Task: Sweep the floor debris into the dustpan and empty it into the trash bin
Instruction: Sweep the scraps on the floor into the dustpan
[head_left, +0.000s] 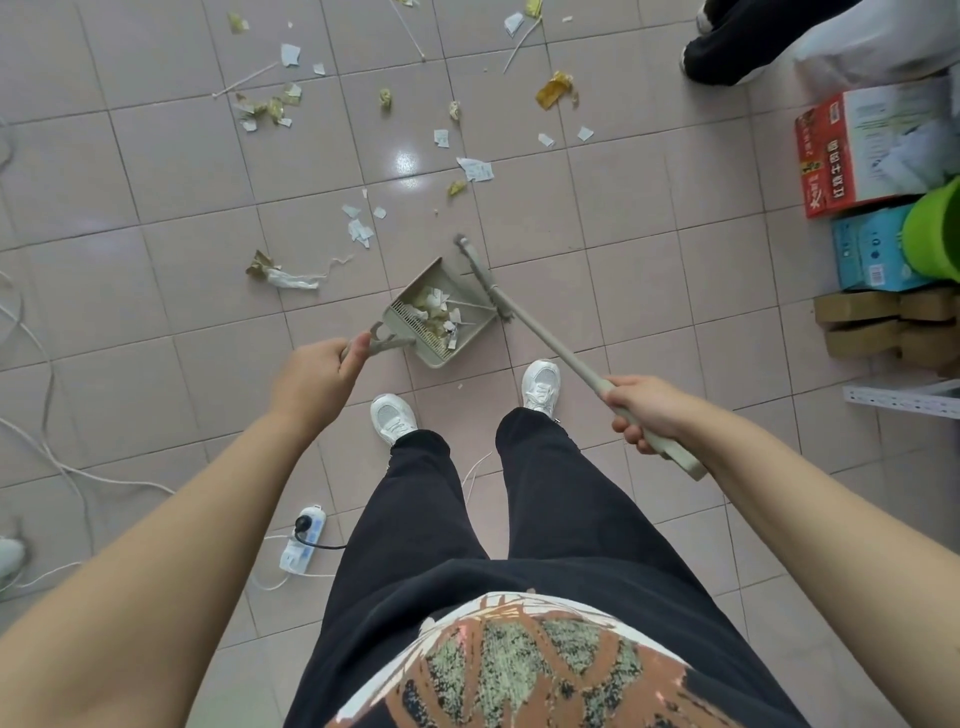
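A beige dustpan rests on the pink tiled floor just ahead of my feet, with paper scraps and yellow wrappers inside. My left hand grips its handle. My right hand is closed on the long handle of a beige broom, whose head lies against the dustpan's open right edge. Loose debris of white paper, yellow wrappers and thin sticks is scattered across the tiles beyond the dustpan. A crumpled wrapper with string lies to its left.
Cardboard boxes and a green bucket stand along the right. Another person's black shoes are at the top right. White cables run down the left, and a power strip lies by my left leg.
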